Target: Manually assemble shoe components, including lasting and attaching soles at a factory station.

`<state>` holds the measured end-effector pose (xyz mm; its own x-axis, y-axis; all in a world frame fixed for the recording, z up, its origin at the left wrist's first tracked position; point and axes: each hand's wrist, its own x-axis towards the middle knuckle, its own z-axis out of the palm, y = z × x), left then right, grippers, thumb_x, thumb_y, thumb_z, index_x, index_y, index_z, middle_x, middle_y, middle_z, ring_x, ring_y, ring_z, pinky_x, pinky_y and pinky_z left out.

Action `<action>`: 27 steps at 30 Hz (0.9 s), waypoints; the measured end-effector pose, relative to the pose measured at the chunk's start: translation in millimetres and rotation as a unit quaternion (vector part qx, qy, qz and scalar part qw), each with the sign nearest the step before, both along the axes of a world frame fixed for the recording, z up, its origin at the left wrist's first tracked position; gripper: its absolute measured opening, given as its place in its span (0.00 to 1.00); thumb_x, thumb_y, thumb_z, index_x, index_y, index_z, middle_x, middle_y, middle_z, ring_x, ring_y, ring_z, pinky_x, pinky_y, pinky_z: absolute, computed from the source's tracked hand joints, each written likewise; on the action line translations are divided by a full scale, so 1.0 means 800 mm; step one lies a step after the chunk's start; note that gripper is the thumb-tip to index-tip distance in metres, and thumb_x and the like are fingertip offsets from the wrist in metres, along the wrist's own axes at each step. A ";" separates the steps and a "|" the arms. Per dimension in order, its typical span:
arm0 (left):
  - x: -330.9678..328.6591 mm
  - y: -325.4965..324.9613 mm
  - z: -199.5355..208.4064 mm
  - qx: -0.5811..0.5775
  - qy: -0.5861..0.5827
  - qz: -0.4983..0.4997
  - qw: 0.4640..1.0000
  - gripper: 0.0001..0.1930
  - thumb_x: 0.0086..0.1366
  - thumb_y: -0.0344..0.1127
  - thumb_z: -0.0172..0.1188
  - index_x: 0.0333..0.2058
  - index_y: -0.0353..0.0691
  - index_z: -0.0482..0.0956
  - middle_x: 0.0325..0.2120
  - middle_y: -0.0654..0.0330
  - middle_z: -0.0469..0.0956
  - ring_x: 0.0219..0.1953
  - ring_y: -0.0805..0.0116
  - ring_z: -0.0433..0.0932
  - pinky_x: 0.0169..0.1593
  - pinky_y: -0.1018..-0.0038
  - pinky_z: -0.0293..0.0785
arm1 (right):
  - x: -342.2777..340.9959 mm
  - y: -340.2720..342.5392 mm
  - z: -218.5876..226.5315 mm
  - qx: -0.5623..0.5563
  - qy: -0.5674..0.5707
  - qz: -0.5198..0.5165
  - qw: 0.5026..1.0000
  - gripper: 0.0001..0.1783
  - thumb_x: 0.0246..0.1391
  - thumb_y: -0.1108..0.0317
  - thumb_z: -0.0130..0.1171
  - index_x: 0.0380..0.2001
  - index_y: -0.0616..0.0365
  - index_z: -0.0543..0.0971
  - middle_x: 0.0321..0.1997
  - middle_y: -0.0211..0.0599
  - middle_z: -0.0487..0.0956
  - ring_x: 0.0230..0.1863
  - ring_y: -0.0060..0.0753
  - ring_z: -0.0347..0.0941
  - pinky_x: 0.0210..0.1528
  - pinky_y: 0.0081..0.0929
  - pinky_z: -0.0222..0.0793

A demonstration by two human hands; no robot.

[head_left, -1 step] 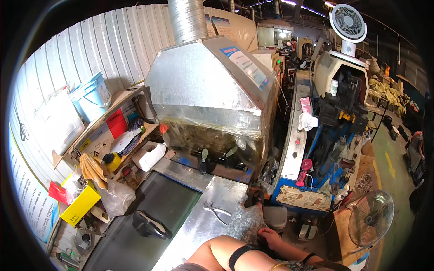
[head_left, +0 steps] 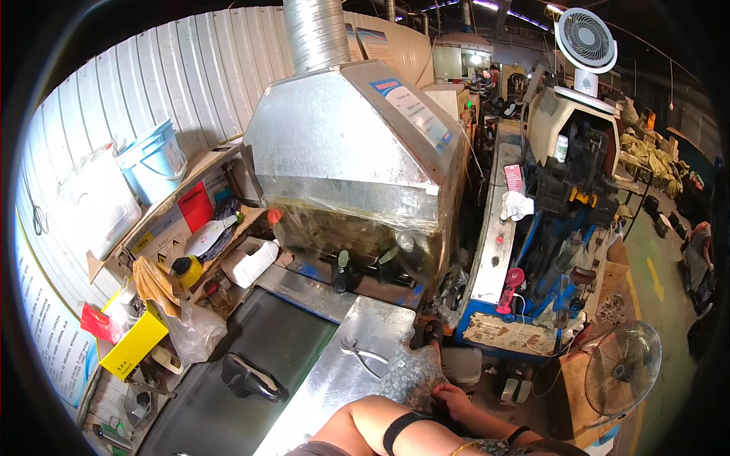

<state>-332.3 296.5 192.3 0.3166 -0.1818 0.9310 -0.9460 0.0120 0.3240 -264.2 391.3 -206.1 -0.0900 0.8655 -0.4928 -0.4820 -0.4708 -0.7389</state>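
My right hand point(head_left: 453, 400) rests low in the middle with its fingers loosely curled, beside the grey patterned cloth point(head_left: 413, 377) over my leg. Nothing shows in its fingers. My left arm, with a black band point(head_left: 401, 431), bends across the lower edge, and its hand is out of the picture. Ahead of my arm, pliers point(head_left: 365, 357) lie with handles spread on the metal plate point(head_left: 319, 391). To the left, a black shoe point(head_left: 252, 378) lies on the dark conveyor belt point(head_left: 205, 418). Two dark upright shapes, one of them a shoe point(head_left: 341, 272), stand at the hood opening.
A metal hood point(head_left: 334, 137) covers the belt's far end. Left of the belt are a yellow box point(head_left: 133, 346), a plastic bag point(head_left: 195, 332) and a white jug point(head_left: 251, 262). A machine bench point(head_left: 509, 334) with a pink handheld fan point(head_left: 511, 290) stands right, near a floor fan point(head_left: 623, 370).
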 end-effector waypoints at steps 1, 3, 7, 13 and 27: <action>0.002 0.000 -0.001 0.005 -0.012 0.003 1.000 0.22 0.70 0.42 0.46 0.17 0.38 0.70 0.12 0.56 0.66 0.18 0.53 0.69 0.25 0.61 0.63 | 0.000 0.000 0.001 0.000 0.008 0.005 1.000 0.02 0.55 0.75 0.57 0.31 0.56 0.77 0.30 0.26 0.76 0.30 0.23 0.71 0.34 0.19 0.67; 0.005 0.002 -0.003 0.016 -0.036 0.008 0.999 0.22 0.70 0.42 0.45 0.17 0.38 0.70 0.12 0.56 0.66 0.18 0.53 0.69 0.25 0.61 0.63 | 0.003 -0.001 0.003 0.005 0.002 0.010 1.000 0.02 0.55 0.74 0.57 0.32 0.56 0.77 0.31 0.26 0.76 0.32 0.22 0.71 0.37 0.18 0.66; 0.001 0.020 -0.002 0.118 -0.018 0.010 0.993 0.15 0.70 0.45 0.47 0.35 0.37 0.67 0.30 0.54 0.67 0.35 0.51 0.66 0.40 0.58 0.60 | -0.002 -0.003 0.030 0.004 0.000 0.026 1.000 0.02 0.56 0.73 0.56 0.32 0.57 0.78 0.31 0.25 0.76 0.32 0.20 0.70 0.37 0.17 0.64; 0.005 0.021 -0.002 0.161 0.045 -0.038 0.985 0.20 0.69 0.48 0.49 0.44 0.34 0.67 0.41 0.49 0.70 0.44 0.49 0.65 0.48 0.57 0.60 | -0.003 -0.005 0.044 0.012 0.017 0.026 0.999 0.02 0.57 0.72 0.56 0.32 0.57 0.77 0.29 0.24 0.75 0.28 0.19 0.68 0.32 0.16 0.62; 0.026 0.010 -0.021 0.003 0.037 -0.057 0.998 0.11 0.63 0.38 0.59 0.29 0.35 0.77 0.23 0.54 0.76 0.27 0.52 0.74 0.34 0.66 0.70 | -0.002 0.001 0.028 -0.008 -0.001 0.015 1.000 0.02 0.56 0.72 0.57 0.33 0.56 0.77 0.27 0.25 0.75 0.26 0.21 0.68 0.29 0.18 0.63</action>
